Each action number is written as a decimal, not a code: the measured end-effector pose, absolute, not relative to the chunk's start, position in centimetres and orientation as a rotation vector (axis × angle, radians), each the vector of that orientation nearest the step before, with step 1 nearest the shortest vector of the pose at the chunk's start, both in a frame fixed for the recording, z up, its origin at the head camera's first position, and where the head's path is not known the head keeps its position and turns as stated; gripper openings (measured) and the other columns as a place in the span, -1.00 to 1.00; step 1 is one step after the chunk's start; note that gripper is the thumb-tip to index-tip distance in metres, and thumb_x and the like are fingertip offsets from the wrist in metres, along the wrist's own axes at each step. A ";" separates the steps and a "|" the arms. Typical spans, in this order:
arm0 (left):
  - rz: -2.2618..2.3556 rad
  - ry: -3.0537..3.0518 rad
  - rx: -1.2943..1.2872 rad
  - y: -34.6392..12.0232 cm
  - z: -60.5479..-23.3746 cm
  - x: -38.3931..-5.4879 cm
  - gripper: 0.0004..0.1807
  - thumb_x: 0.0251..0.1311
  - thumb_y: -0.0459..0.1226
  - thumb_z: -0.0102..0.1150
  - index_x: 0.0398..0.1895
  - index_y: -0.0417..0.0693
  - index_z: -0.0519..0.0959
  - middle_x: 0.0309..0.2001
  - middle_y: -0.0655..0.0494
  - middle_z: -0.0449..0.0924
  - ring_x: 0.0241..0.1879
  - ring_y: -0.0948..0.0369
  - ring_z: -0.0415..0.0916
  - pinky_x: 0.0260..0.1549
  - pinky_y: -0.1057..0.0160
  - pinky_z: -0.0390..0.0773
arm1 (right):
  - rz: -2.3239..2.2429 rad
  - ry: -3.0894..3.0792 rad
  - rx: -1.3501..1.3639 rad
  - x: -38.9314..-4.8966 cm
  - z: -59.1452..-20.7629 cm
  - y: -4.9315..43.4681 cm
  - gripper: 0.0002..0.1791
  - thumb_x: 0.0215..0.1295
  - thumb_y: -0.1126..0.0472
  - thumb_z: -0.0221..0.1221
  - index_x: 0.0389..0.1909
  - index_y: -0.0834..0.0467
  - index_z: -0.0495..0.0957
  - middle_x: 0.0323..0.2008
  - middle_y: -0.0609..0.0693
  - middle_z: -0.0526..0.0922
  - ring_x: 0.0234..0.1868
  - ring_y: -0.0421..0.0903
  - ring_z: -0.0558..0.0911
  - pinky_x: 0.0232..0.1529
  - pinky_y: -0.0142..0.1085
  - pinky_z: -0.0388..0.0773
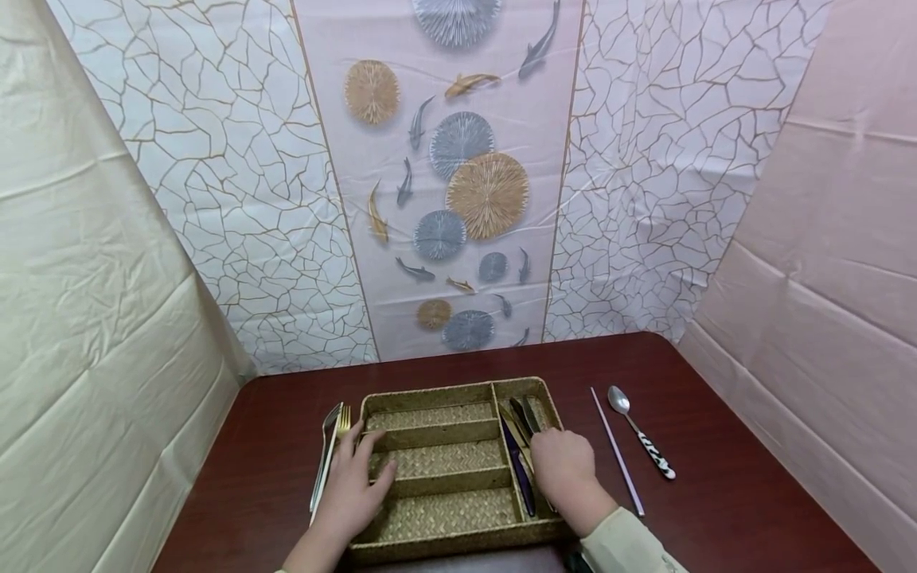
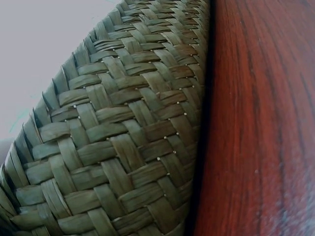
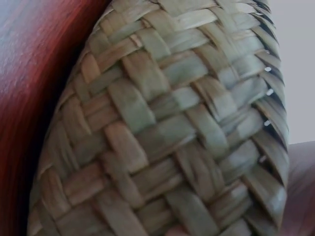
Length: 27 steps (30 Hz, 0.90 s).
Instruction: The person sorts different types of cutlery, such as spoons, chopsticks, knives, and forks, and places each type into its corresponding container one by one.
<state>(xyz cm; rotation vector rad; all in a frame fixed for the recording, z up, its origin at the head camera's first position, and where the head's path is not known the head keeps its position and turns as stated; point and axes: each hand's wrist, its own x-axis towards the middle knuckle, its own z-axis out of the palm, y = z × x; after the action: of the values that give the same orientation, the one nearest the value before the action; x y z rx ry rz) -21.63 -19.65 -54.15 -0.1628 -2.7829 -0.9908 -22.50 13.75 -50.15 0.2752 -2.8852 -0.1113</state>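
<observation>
A woven cutlery tray [image 1: 437,549] lies on the table, with three compartments stacked on its left side and one long compartment on its right. My left hand [image 1: 351,489] is at the tray's left rim, fingers spread and reaching over the edge. My right hand [image 1: 566,469] reaches into the right compartment with its fingers curled down over a dark knife [image 1: 530,414]; the fingertips are hidden beneath the hand. Beside it lie a purple-handled knife [image 1: 519,469] and a gold knife [image 1: 513,424]. Both wrist views show the woven outer wall [image 2: 113,128] close up.
Left of the tray lie a gold fork [image 1: 344,418], a silver fork [image 1: 324,446] and a white chopstick [image 1: 325,465]. Right of it are a lilac chopstick [image 1: 618,454] and a spoon [image 1: 637,430] with a black-and-white handle. Cloth [image 1: 458,199] hangs behind the dark red table [image 1: 716,493].
</observation>
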 end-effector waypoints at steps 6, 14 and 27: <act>-0.991 -2.786 -0.159 -19.7 -54.3 -21.6 -0.41 0.55 -0.08 0.35 0.54 -0.01 0.50 0.70 -0.26 0.06 0.61 -0.38 0.12 0.30 -0.48 0.42 | -0.060 -2.938 0.254 -22.6 -49.8 14.1 -0.71 0.31 0.43 0.33 -0.60 0.11 0.65 -0.51 0.11 0.71 -0.49 0.14 0.71 -0.52 0.09 0.68; -1.001 -2.793 -0.148 -19.5 -54.4 -21.7 -0.40 0.56 -0.07 0.33 0.55 -0.01 0.49 0.71 -0.24 0.05 0.61 -0.38 0.12 0.30 -0.48 0.42 | 0.381 -3.004 0.142 -23.5 -48.4 18.6 -0.60 0.40 0.13 0.35 -0.62 0.01 0.44 -0.62 -0.03 0.52 -0.59 -0.01 0.54 -0.56 0.00 0.49; -1.017 -2.745 -0.181 -19.9 -54.3 -21.8 -0.41 0.55 -0.10 0.33 0.54 -0.05 0.50 0.69 -0.26 0.08 0.61 -0.37 0.10 0.34 -0.49 0.38 | 0.370 -3.178 -0.133 -23.5 -49.7 26.7 -0.72 0.38 0.10 0.35 -0.43 0.20 0.61 -0.44 0.17 0.66 -0.44 0.17 0.67 -0.41 0.19 0.62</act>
<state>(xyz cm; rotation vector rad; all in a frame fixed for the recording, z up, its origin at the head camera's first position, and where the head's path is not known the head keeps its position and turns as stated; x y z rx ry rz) -21.79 -19.87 -54.30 -0.1808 -2.7454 -1.0165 -23.45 26.66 -49.74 -0.1328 -3.1784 0.3697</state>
